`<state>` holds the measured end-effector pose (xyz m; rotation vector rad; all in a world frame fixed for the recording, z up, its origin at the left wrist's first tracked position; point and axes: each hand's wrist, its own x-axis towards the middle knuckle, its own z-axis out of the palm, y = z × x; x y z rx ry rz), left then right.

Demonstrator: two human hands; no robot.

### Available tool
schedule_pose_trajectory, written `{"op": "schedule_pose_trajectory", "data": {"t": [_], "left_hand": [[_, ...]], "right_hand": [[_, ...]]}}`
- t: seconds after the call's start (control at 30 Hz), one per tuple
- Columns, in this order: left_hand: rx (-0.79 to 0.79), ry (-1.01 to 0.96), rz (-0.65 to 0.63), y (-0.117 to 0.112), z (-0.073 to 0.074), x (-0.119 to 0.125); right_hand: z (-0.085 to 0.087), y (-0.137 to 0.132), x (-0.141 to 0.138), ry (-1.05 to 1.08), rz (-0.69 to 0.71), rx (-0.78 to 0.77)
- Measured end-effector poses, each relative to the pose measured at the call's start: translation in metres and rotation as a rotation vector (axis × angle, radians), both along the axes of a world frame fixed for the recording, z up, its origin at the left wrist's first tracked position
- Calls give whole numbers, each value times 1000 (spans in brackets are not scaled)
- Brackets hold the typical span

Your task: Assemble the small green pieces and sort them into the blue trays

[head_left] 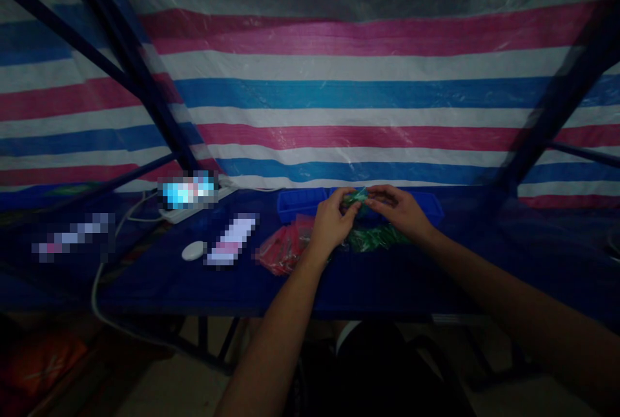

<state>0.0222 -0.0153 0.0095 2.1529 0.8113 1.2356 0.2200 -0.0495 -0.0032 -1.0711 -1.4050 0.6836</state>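
Observation:
My left hand [330, 222] and my right hand [400, 211] meet over the dark blue table [194, 281], both pinching a small green packet [357, 197] between their fingertips. Just below the hands lies a pile of green packets [374, 237]. A pile of red packets [285, 249] lies to the left of my left wrist. A low blue tray [296, 204] stands right behind the hands, partly hidden by them.
A white power strip [194, 209] with a white cable [97, 288] lies at the back left. A small white oval object [194, 250] sits left of the red pile. A striped tarp [339, 81] hangs behind the table, with dark metal poles [130, 62] crossing it.

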Motion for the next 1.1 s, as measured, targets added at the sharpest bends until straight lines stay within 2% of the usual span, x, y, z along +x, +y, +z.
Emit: {"op": "schedule_pose_trajectory", "data": {"t": [0.13, 0.3, 0.4, 0.57, 0.7, 0.8, 0.9, 1.1], "left_hand": [[-29, -48, -27, 0, 0, 2], [140, -30, 94, -1, 2, 2], [175, -1, 38, -3, 2, 1], [135, 21, -116, -4, 1, 3], [119, 72, -66, -3, 3, 0], [123, 100, 12, -1, 4, -2], [88, 74, 34, -1, 3, -2], [-37, -89, -69, -1, 1, 1]], "right_hand": [[-1, -1, -2, 32, 35, -45], [-3, 3, 3, 67, -77, -32], [-3, 3, 5, 51, -97, -11], [7, -5, -3, 66, 49, -46], [10, -7, -5, 77, 143, -86], [8, -4, -2, 23, 72, -76], [5, -2, -1, 15, -25, -15], [5, -4, -7, 66, 69, -5]]}}
